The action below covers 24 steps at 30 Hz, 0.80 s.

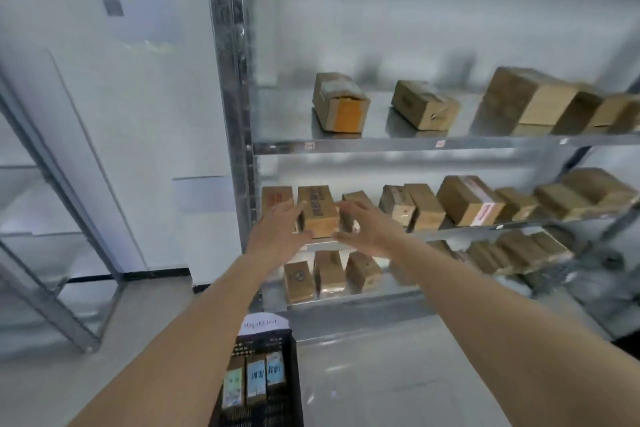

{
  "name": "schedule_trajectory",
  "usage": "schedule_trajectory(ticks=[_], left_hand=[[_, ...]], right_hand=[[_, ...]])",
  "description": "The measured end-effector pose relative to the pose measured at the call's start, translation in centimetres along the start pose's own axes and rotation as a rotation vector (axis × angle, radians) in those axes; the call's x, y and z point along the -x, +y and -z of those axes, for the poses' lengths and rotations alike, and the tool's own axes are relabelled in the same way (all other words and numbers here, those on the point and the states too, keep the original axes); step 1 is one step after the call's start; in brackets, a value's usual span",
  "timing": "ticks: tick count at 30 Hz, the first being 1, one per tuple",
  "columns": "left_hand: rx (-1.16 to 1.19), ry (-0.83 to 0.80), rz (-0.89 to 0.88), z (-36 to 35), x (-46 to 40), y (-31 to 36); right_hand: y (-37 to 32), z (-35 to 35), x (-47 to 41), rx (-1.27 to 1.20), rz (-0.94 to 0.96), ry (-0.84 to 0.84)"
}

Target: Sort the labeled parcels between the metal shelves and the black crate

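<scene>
A cardboard parcel (318, 211) is being flanked by both hands at the front edge of the middle shelf (450, 231), close to the shelf's left upright (232, 87). The left hand (278, 231) is being held against the parcel's left side with fingers spread and extended; the right hand (363, 226) is being held at its right side, likewise spread, not curled shut. Because the frame is blurred, firm contact on both faces cannot be confirmed. The step in hand is judged to be either a lift-off or a set-down at this shelf position. The black crate (258, 381) is lying on the floor below the middle shelf, with three labeled packs (256, 381) standing inside. For a lift, even inward pressure is being called for next, with neighbouring parcels (412, 206) left undisturbed.
</scene>
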State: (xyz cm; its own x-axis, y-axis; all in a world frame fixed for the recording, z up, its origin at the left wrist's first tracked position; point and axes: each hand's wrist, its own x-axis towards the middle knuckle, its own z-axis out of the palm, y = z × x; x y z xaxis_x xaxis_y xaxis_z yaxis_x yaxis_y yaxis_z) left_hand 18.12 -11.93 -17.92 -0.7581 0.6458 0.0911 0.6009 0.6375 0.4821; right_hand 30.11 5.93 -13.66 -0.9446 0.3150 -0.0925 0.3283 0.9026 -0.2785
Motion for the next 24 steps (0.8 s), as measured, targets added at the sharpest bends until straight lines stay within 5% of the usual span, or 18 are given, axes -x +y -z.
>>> schedule_trajectory(ticks=[12, 24], left_hand=[[0.002, 0.159, -0.262, 12.3, 1.2, 20.3], [0.119, 0.135, -0.351, 5.5, -5.9, 41.7]], right_hand=[[6.6, 20.3, 13.5, 0.032, -0.081, 0.325], [27.7, 31.7, 18.4, 0.077, -0.219, 0.33]])
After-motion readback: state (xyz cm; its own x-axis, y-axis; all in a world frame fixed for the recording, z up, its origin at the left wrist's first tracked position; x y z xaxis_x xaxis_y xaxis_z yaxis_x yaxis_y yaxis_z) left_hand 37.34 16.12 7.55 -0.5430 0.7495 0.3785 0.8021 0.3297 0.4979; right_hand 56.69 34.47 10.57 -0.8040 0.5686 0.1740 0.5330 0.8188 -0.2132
